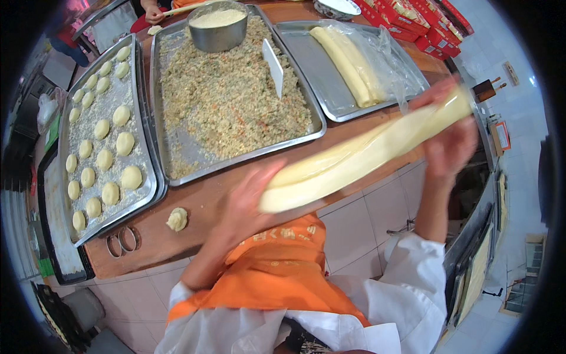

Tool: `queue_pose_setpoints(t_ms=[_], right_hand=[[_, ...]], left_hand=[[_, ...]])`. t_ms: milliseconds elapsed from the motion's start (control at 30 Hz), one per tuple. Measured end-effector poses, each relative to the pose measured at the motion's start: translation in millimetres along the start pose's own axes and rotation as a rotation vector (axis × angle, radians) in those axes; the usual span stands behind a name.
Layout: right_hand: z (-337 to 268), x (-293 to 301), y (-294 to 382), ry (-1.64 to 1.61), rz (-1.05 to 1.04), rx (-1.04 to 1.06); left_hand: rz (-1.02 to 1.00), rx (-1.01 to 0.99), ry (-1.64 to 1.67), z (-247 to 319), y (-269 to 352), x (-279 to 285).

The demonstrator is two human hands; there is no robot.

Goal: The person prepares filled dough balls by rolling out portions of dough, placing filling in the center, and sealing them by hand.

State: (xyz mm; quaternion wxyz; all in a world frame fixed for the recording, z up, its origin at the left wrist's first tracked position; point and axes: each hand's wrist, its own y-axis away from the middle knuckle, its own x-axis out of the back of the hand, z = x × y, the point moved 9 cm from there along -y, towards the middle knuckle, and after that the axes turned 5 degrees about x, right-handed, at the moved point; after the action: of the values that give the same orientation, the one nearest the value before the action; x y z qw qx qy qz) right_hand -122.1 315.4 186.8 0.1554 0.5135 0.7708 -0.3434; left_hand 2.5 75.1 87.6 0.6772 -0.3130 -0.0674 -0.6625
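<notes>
A long, pale dough roll [353, 163] is held slantwise above the table's front edge. My left hand [250, 194] grips its lower left end. At its upper right end is my right hand [451, 137], blurred and wrapped around the dough. Behind the roll, a metal tray [318, 57] holds more dough rolls [349, 66] partly under clear plastic. A large tray [241, 155] of crumbly filling [230, 101] lies further left, with a white plastic scraper [273, 68] standing in it and a metal bowl [217, 33] of pale crumbs. A small dough lump [177, 219] rests on the table.
Round dough pieces [125, 144] lie on a floured tray [148, 190] at the left. Near its front corner are two metal rings [121, 242]. Red boxes [402, 22] and a patterned bowl [337, 8] stand at the back. Another person's hand [154, 14] holds a stick at the far edge.
</notes>
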Motion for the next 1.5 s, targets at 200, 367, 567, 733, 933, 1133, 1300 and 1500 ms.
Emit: queue_pose_setpoints(t_ms=[200, 367, 567, 733, 933, 1133, 1300, 1500], right_hand=[[25.7, 205.6, 55.4, 1.182, 0.228, -0.044], [-52.2, 278.5, -47.7, 2.131, 0.366, 0.214], [52.8, 335.8, -115.7, 1.843, -0.031, -0.51], [199.6, 147.9, -94.9, 1.614, -0.8, -0.348], [177.9, 151.4, -133.9, 1.347, -0.278, -0.338], [128.7, 347.2, -216.4, 2.297, -0.077, -0.452], [193.7, 298.6, -250.1, 1.792, 0.072, -0.083], [315.5, 205.7, -253.4, 1.443, -0.406, -0.27]], left_hand=[[-0.299, 0.255, -0.432, -91.6, 68.4, 10.9], [-0.224, 0.28, -0.436, -92.8, 69.9, 11.0], [-0.261, 0.322, -0.382, -102.2, 63.9, 9.5], [-0.257, 0.391, -0.38, -103.9, 63.7, 14.1], [-0.274, 0.406, -0.409, -107.8, 64.5, 12.6], [-0.285, 0.398, -0.349, -115.3, 69.2, 9.1], [-0.317, 0.454, -0.381, -112.8, 71.3, 12.3], [-0.297, 0.427, -0.402, -109.5, 75.0, 13.1]])
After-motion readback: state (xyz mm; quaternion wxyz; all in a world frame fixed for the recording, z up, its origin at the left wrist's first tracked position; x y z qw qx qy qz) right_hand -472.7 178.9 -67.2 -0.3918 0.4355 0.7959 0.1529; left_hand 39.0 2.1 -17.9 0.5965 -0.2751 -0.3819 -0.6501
